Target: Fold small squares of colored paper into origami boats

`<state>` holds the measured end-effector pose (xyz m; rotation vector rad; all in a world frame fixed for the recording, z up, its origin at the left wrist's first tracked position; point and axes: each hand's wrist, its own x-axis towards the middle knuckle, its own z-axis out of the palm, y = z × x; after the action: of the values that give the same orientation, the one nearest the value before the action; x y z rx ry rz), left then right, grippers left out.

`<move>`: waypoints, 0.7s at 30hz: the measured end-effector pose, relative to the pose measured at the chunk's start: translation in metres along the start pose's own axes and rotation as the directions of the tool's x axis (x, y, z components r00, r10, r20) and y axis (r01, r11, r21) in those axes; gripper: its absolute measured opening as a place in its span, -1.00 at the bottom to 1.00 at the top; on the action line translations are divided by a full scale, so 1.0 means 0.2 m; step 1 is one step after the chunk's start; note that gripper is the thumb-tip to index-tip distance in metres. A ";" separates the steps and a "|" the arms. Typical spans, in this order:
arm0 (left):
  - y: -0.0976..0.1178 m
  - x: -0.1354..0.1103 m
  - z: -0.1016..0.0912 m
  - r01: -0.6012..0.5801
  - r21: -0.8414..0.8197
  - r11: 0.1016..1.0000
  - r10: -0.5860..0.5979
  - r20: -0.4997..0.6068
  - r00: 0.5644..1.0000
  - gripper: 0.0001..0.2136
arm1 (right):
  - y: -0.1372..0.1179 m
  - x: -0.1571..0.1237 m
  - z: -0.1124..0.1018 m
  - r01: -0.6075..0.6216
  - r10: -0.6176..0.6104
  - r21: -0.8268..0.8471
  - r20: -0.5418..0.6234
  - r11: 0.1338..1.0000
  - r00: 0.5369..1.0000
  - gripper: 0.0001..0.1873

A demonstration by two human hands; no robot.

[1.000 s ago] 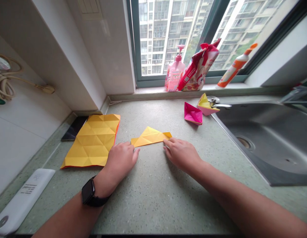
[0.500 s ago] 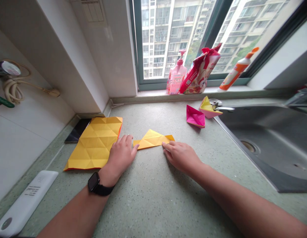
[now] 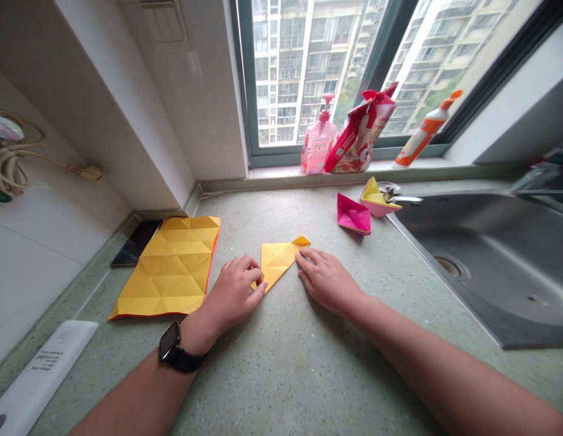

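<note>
A small folded yellow paper lies on the speckled green counter between my hands. My left hand, with a black watch on its wrist, pinches the paper's lower left corner between thumb and fingers. My right hand lies flat beside the paper, its fingertips pressing on the right edge near the upper tip. A larger creased yellow sheet rests flat to the left of my left hand.
A pink paper boat and a yellow-pink one sit near the steel sink. A pink pump bottle, red bag and orange-capped bottle stand on the sill. A phone and white remote lie left.
The small yellow paper has been turned and folded from a wide flat triangle into a narrower shape. My left hand moved in and took hold of its lower corner.
</note>
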<state>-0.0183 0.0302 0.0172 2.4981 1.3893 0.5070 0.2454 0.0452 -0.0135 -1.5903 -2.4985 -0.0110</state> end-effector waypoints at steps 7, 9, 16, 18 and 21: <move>0.01 -0.01 -0.01 -0.140 -0.121 0.983 0.152 0.092 0.984 -0.92 | 0.05 -0.01 0.00 0.053 -0.058 0.080 0.059 0.995 0.997 -0.52; 0.00 -0.01 0.00 -0.131 -0.132 0.982 0.142 0.074 0.987 -0.80 | 0.06 -0.01 0.00 0.063 -0.072 0.104 0.077 0.993 0.994 -0.51; -0.04 0.01 0.03 -0.259 -0.163 0.952 0.267 0.033 0.963 -0.92 | 0.12 0.06 0.04 0.140 -0.166 0.229 0.099 0.963 0.981 -0.47; -0.05 0.03 0.03 -0.281 -0.158 0.947 0.290 0.042 0.956 -0.88 | 0.12 0.07 0.05 0.161 -0.182 0.253 0.061 0.954 0.981 -0.50; -0.05 0.04 0.03 -0.264 -0.128 0.956 0.271 0.042 0.962 -0.89 | 0.11 0.06 0.06 0.217 -0.216 0.284 -0.035 0.934 0.976 -0.60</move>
<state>-0.0206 0.0418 0.0094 2.5907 0.9715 0.5455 0.2588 0.0664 -0.0256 -1.1966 -2.5208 0.3056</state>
